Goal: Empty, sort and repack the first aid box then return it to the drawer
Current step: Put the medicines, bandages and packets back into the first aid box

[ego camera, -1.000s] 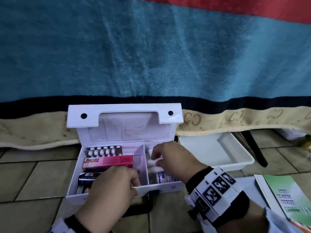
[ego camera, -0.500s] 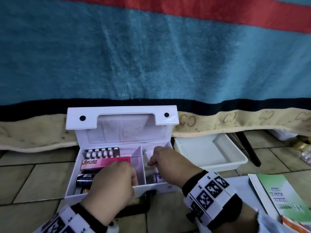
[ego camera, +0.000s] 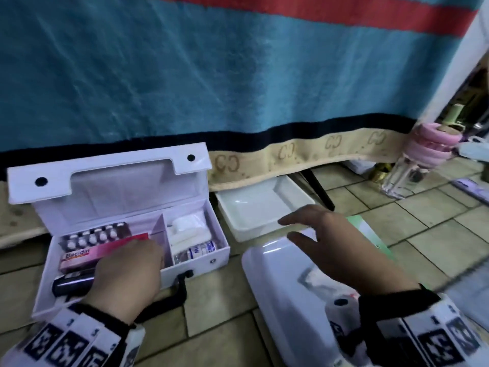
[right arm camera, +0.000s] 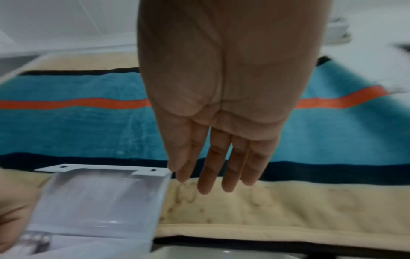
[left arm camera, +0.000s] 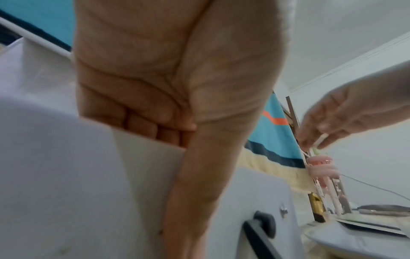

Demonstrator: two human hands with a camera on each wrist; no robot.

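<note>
The white first aid box point(ego camera: 206, 260) stands open on the tiled floor, lid point(right arm camera: 99, 192) upright. Its left compartment holds a blister pack point(ego camera: 92, 237), a pink Bacidin carton point(ego camera: 79, 256) and a dark bottle point(ego camera: 71, 283). The right compartment holds white gauze rolls point(ego camera: 188, 229) and a bandage roll point(ego camera: 201, 249). My left hand point(ego camera: 127, 276) grips the box's front wall point(left arm camera: 55, 166), fingers curled inside and thumb outside, above the black handle point(left arm camera: 259, 227). My right hand point(ego camera: 325, 242) hovers over a white tray point(ego camera: 277, 287) with straight, spread fingers point(right arm camera: 221, 175), holding nothing.
A second white tray point(ego camera: 254, 205) lies behind, partly under the hanging blue blanket point(ego camera: 238, 75). A packet point(ego camera: 317, 280) lies on the near tray, blurred. A green booklet point(ego camera: 367, 231) sits right of my hand. A clear bottle with a pink lid point(ego camera: 420, 154) stands far right.
My right hand has come out of the box's right compartment and swung right, over the near tray. The left hand has stayed at the box's front wall. The view has turned right.
</note>
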